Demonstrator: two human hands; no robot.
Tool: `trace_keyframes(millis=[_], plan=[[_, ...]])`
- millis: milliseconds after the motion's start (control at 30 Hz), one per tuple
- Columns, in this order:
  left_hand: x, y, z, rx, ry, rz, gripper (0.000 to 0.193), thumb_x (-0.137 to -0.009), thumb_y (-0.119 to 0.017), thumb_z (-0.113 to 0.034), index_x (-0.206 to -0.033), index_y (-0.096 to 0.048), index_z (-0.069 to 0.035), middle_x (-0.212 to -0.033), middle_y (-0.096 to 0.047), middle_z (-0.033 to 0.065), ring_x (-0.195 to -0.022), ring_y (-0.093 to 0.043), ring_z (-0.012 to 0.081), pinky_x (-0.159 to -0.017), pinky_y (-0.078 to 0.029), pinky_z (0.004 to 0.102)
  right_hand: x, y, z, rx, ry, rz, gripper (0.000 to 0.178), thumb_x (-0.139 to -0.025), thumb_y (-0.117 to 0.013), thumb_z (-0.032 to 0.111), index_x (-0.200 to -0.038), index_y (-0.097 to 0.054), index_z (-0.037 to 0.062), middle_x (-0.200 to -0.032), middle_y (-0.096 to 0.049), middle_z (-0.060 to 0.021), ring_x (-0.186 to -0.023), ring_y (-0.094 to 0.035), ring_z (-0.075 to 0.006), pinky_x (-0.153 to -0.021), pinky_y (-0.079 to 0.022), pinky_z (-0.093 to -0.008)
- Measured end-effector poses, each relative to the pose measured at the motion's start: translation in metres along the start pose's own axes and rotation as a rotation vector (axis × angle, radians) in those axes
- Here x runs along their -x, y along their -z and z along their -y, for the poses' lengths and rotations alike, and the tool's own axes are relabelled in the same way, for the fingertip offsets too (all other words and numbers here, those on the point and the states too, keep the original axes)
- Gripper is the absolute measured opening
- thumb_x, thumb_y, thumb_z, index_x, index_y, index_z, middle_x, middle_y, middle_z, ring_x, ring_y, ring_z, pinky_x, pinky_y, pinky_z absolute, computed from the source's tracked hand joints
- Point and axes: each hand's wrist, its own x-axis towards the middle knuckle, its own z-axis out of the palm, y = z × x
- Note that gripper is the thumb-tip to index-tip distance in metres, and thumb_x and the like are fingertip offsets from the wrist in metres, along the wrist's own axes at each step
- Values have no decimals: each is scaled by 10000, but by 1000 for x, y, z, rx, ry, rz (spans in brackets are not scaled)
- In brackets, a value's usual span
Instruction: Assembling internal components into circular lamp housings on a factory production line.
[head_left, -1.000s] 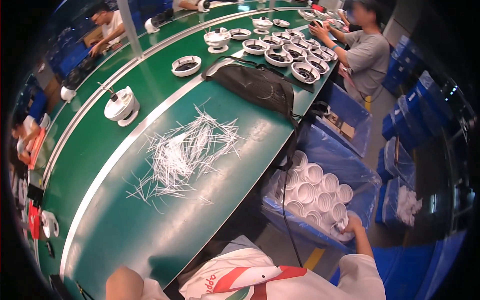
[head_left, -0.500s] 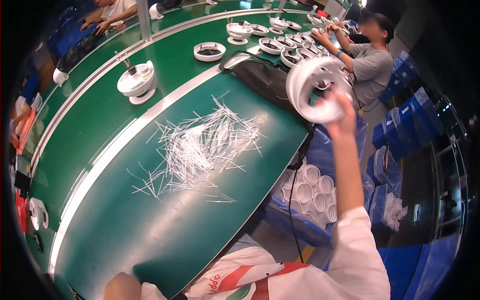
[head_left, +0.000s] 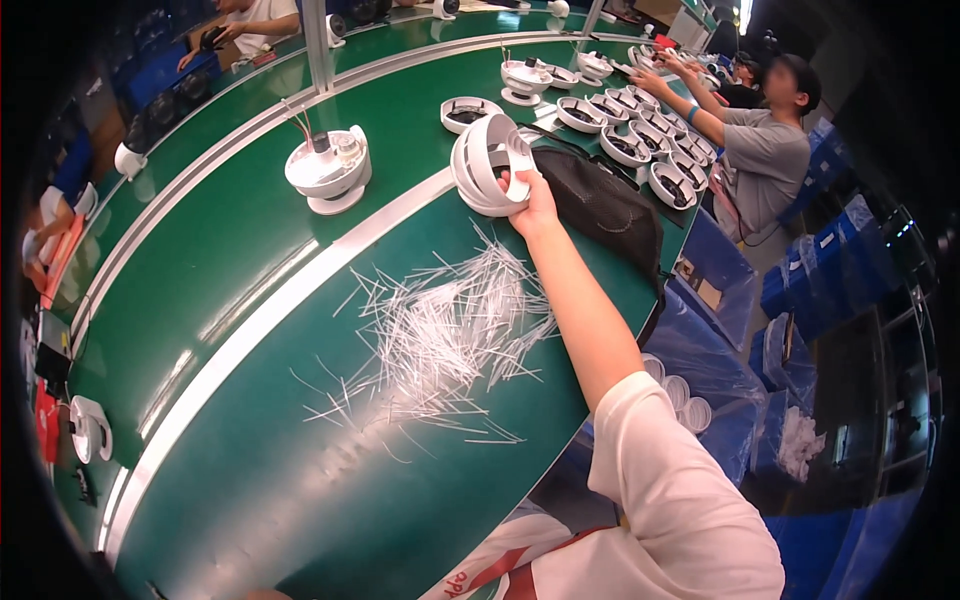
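My right hand [head_left: 534,207] is closed around the side of a white plastic ring-shaped housing [head_left: 473,165] with slots in its wall. The housing is held up over the metal rail [head_left: 400,213], beyond a loose pile of thin white strips [head_left: 440,335] on the green table [head_left: 270,480]. A black bag [head_left: 605,205] lies just right of the hand. Only a sliver of my left hand [head_left: 266,594] shows at the lower edge, its fingers hidden.
White round bases with wires [head_left: 328,170] stand on the green belt beyond the rail. Several white rings with black parts [head_left: 625,147] sit at the far right, near a co-worker [head_left: 765,145]. Blue lined bins [head_left: 715,350] stand right of the table, one with white rings [head_left: 690,410].
My right hand has carried the white housing leftward, from over the bag's right side to the rail. My left hand has nearly dropped out of sight. The view has shifted somewhat.
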Motion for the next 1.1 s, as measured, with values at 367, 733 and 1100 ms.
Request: trace_keyframes(millis=[367, 733, 1100], plan=[[-21, 37, 30, -68, 56, -355, 394, -794, -440, -273, -1074, -422, 4, -859, -505, 134, -793, -527, 263, -700, -417, 389, 6, -4, -11, 555, 452, -329, 233, -655, -515, 49, -855, -557, -61, -804, -578, -96, -714, -541, -164, -655, -398, -272], [-187, 202, 186, -1773, 270, -387, 927, -586, -655, -501, -1223, -297, 70, -1272, -292, 246, -1201, -278, 332, -987, -244, 359, 5, 8, -18, 492, 331, -241, 476, -774, -422, 206, -1155, -390, -77, -1190, -429, -211, -1107, -414, -299, -900, -330, -325], [-226, 310, 230, -1477, 717, -852, 347, -750, -419, -242, -1026, -559, -85, -1010, -569, 148, -956, -529, 307, -820, -399, 348, 31, 20, -23, 253, 418, -30, 533, -879, -390, 266, -1278, -181, -18, -1294, -296, -183, -1209, -292, -245, -1005, -218, -326]])
